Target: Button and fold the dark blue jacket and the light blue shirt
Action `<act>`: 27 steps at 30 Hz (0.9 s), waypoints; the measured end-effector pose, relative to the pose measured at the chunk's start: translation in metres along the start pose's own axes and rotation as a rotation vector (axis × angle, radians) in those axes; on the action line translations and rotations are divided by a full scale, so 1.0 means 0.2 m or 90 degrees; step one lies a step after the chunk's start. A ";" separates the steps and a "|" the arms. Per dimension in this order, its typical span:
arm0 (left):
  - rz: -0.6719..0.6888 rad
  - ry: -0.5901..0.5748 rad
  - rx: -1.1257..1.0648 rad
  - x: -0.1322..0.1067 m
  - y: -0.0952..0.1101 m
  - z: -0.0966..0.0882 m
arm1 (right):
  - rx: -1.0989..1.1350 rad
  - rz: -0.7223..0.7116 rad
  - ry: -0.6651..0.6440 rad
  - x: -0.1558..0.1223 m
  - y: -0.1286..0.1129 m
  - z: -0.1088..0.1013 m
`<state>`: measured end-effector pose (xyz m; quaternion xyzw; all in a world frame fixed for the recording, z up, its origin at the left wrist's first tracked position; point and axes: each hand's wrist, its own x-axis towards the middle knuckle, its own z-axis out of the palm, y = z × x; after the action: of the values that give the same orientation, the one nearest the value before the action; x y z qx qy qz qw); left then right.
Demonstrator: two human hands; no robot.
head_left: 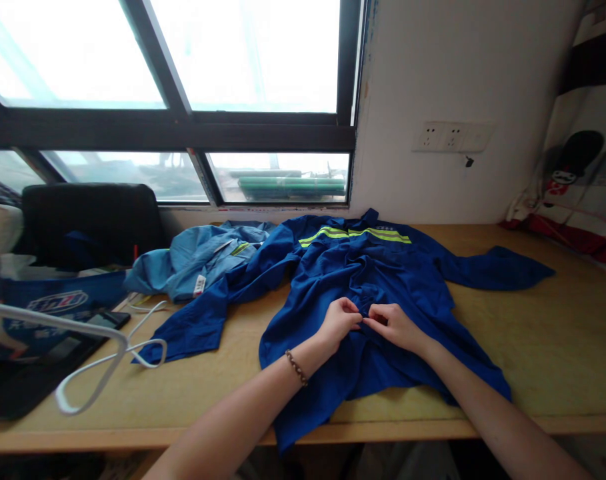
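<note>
A dark blue work jacket (407, 287) with a yellow reflective stripe across its chest lies spread on the table, its sleeves reaching out to both sides. Its lower part hangs a little over the table's front edge. My left hand (341, 323) pinches the jacket's front placket near the middle. Close against it, my right hand (395, 325) pinches the same front edge, thumb and finger together. The fingertips of both hands nearly meet. Whatever small part lies between them, such as a button, is hidden. A beaded bracelet (297, 368) circles my left wrist.
Light blue garment (197, 257) with a white tag lies bunched behind the left sleeve. White cable (97, 360) loops up at the left, near a dark bag (57, 307) and a phone (113, 319). The window stands behind; wall sockets (453, 137) and a patterned curtain (577, 180) are right.
</note>
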<state>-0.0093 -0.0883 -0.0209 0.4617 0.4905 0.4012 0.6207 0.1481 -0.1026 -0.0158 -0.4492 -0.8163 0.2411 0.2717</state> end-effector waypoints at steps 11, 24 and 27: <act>0.106 -0.141 0.070 0.01 -0.02 0.00 | 0.278 0.114 -0.057 0.01 0.06 -0.01; 0.321 -0.126 0.773 -0.28 0.10 -0.03 | 0.060 0.174 -0.010 -0.16 0.03 -0.20; 0.303 -0.117 0.850 -0.47 0.04 -0.09 | -0.132 0.142 0.017 -0.44 0.06 -0.25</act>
<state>-0.0466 -0.1719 0.0066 0.8698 0.4627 0.0993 0.1399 0.2273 -0.1647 -0.0067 -0.5661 -0.7778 0.1783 0.2067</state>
